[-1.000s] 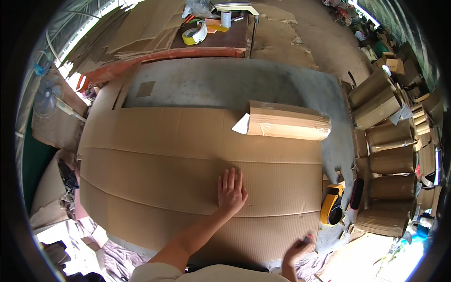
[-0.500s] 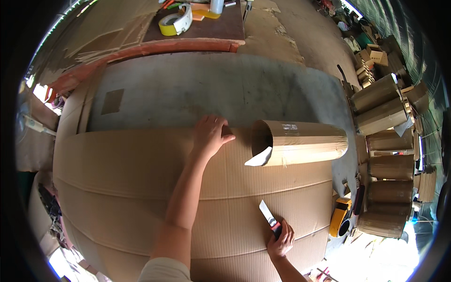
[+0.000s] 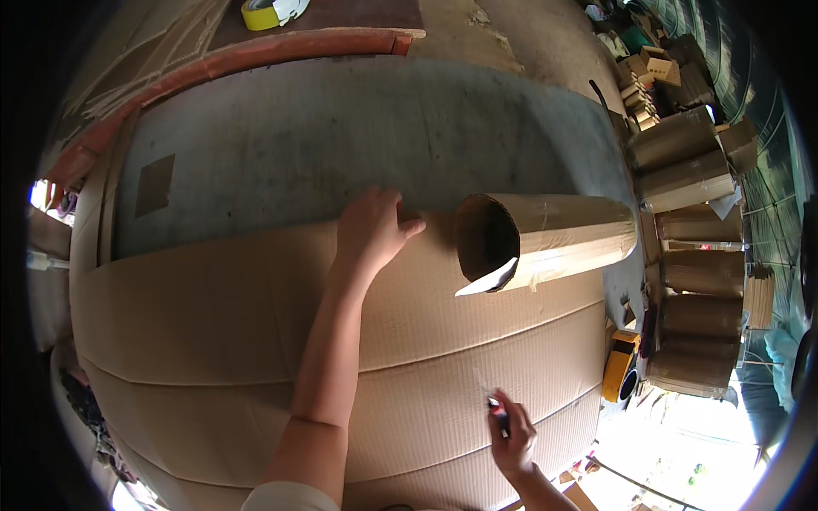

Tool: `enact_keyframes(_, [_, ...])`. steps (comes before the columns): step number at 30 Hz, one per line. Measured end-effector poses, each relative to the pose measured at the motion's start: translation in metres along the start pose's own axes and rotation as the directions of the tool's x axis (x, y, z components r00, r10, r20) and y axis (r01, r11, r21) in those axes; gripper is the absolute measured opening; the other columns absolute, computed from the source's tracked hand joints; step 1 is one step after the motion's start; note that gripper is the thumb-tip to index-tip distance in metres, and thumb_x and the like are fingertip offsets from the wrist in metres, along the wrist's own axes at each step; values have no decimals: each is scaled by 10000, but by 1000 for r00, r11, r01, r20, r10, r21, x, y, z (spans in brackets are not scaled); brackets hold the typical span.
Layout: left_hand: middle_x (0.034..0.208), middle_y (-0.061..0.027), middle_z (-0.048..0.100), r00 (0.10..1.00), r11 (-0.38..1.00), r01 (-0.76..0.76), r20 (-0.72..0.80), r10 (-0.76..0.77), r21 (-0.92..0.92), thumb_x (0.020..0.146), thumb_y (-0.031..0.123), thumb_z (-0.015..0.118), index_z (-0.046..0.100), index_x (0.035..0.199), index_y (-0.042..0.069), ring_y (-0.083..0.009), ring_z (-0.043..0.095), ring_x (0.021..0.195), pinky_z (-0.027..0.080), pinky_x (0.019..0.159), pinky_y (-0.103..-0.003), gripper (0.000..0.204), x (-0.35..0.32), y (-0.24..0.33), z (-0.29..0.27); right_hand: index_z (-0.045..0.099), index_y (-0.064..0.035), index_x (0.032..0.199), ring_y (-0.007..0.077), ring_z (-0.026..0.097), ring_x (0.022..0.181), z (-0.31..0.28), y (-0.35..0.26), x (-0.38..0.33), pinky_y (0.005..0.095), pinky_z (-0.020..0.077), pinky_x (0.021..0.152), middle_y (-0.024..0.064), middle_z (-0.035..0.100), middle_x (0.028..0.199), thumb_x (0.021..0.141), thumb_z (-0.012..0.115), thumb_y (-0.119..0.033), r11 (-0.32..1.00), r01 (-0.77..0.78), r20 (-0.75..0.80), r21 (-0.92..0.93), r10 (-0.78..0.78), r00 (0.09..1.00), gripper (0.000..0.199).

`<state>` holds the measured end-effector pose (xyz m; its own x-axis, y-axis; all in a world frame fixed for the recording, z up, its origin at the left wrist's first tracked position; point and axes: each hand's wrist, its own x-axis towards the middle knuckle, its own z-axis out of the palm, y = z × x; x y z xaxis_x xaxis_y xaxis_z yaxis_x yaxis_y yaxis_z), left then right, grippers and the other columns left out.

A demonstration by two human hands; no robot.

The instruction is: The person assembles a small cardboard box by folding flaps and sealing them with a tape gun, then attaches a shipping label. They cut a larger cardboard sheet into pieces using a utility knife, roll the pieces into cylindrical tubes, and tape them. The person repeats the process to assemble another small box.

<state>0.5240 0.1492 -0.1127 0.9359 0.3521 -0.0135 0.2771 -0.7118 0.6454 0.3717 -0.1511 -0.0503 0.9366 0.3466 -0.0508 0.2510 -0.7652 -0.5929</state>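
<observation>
A large creased cardboard sheet (image 3: 443, 341) lies over the table in front of me. My left hand (image 3: 375, 228) rests at its far edge, thumb stuck out to the right and apart from the fingers, which are partly hidden behind the hand. My right hand (image 3: 515, 436) is closed around a utility knife (image 3: 499, 416) with a red and dark handle, above the near right part of the sheet; its blade is smeared by motion. A rolled cardboard tube (image 3: 571, 238) lies on its side to the right of my left hand, a pale flap at its open left end.
Beyond the sheet stretches the grey tabletop (image 3: 341, 128), with a brown patch (image 3: 155, 186) at left. A yellow tape roll (image 3: 261, 15) sits on a dark board at the back. At right are a yellow tape dispenser (image 3: 620, 366) and several cardboard rolls (image 3: 703, 272).
The view has shifted, so the back board sits higher in the picture. The knife, sharp before, is now blurred and angled differently in my right hand. My left hand stays by the sheet's far edge.
</observation>
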Motion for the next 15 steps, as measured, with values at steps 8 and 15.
enact_keyframes(8, [735,-74,617,985,984,98,154,-75,-148,797,302,607,617,819,56,-231,591,693,443,628,-352,248,-1,-2,-2,207,-41,1352,174,609,695,-15,-85,76,296,512,581,179,566,947,823,463,62,882,-105,337,460,-64,939,597])
enact_keyframes(15, [723,-86,616,995,994,59,89,-51,-94,826,283,550,616,773,64,-259,593,688,452,628,-376,235,-3,-4,0,335,-33,1298,270,635,663,4,-94,120,350,531,518,195,596,794,826,493,23,993,116,151,-2,-114,982,501])
